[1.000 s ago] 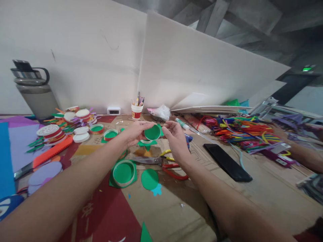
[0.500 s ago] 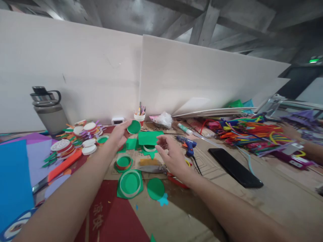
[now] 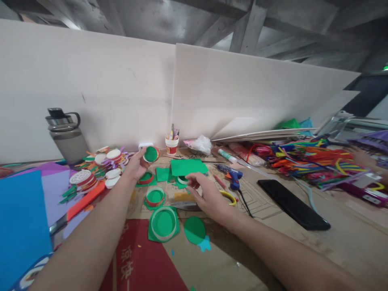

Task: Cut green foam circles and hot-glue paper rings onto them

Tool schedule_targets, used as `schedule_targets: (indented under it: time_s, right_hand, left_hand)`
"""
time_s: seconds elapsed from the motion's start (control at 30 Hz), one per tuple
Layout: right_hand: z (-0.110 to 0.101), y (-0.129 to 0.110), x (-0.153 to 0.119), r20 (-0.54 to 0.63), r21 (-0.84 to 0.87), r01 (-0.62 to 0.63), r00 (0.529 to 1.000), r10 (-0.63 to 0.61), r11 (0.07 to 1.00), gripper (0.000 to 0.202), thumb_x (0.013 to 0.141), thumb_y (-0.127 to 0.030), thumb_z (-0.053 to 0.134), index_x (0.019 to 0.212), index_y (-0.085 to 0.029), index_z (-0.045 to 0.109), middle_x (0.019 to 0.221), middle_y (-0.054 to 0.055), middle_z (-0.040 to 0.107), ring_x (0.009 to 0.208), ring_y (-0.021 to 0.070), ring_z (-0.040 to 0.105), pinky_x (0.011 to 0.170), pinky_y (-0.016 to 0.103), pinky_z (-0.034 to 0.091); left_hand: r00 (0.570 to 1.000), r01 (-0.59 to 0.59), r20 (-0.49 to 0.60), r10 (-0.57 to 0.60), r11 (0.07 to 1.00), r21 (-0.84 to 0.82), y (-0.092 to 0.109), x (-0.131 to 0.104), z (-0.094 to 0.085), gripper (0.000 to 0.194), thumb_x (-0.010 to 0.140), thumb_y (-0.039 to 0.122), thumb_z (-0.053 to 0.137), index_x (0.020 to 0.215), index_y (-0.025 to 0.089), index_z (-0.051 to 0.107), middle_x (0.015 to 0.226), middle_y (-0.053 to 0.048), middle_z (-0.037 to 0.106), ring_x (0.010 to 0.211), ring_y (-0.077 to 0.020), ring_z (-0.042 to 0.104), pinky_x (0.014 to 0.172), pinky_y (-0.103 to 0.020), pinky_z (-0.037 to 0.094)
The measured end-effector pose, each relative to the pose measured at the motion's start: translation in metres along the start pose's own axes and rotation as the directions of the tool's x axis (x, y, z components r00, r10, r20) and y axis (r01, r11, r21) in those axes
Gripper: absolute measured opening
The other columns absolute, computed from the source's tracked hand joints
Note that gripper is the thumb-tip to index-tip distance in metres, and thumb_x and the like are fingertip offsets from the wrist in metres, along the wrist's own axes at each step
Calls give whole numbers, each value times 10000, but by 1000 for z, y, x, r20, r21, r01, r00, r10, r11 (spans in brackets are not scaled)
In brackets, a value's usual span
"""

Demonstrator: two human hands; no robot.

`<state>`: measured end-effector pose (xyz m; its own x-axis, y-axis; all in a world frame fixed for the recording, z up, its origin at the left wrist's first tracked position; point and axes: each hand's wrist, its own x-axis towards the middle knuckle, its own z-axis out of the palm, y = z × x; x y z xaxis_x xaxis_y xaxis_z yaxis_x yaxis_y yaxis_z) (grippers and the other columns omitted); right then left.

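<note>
My left hand is closed on the edge of a short paper-cup ring with green paper across it, lifted above the table and tilted towards me. My right hand has its fingers loosely bent and apart, holding nothing. It hovers beside a green paper sheet and a white ring partly under that sheet. Between and in front of my hands, more cup rings sit on green paper: a red-edged one and a wider white one. A loose green disc lies to their right.
Scissors with yellow handles lie partly behind my right hand. Rightward are a blue glue gun, a black phone and piled pipe cleaners. An orange cutter, decorated white discs and a bottle stand left.
My left hand has moved left and turned the ring, so its red-and-white side now shows. My right hand has shifted slightly left over the table. The camera view has swung a little left.
</note>
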<state>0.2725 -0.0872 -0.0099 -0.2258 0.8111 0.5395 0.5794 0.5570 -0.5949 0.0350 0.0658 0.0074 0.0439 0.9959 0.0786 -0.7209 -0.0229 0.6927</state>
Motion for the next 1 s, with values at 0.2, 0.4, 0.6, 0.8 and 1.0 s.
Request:
schedule_targets:
  time_s: [0.2, 0.4, 0.6, 0.8, 1.0]
  right_hand:
    - [-1, -1, -1, 49, -5, 14, 999, -14, 1000, 170, 884, -170, 507, 1049, -181, 546, 946, 72, 628, 867, 180, 581, 767, 330, 461]
    - [1, -1, -1, 86, -3, -13, 996, 13, 1000, 166, 886, -179, 515, 1042, -167, 568, 920, 68, 632, 827, 169, 583, 746, 311, 459]
    - [3, 0, 0, 83, 14, -20, 996, 19, 1000, 161, 868, -158, 522, 1016, -176, 581, 873, 60, 634, 783, 169, 581, 691, 295, 465]
    - [2, -2, -1, 62, 16, -19, 998, 18, 1000, 172, 861, -147, 527, 1021, -178, 584, 890, 62, 633, 804, 174, 583, 713, 310, 472]
    - [3, 1, -1, 86, 12, -21, 996, 20, 1000, 162, 873, -160, 519, 1022, -179, 578, 911, 64, 633, 817, 170, 581, 722, 301, 469]
  left_hand:
    - [998, 51, -23, -52, 999, -14, 1, -1, -1, 267, 861, 234, 601, 1116, 158, 619, 908, -90, 739, 772, -199, 716, 656, -310, 603]
    - [997, 73, 17, -72, 996, -53, 3, -4, 1, 304, 896, 233, 550, 1191, 176, 592, 904, -78, 746, 721, -163, 714, 661, -269, 598]
    - [994, 52, 99, -52, 999, 10, 3, -4, 0, 337, 892, 204, 542, 1225, 184, 598, 978, -99, 737, 831, -182, 711, 681, -269, 596]
    - [996, -16, 89, 10, 997, 72, -1, 0, -4, 390, 822, 136, 615, 1202, 218, 623, 1051, -73, 724, 840, -159, 701, 724, -252, 583]
    - [995, -28, 102, 17, 994, 102, 0, -2, -2, 282, 825, 118, 570, 1079, 174, 678, 1016, -76, 732, 818, -146, 697, 676, -221, 574]
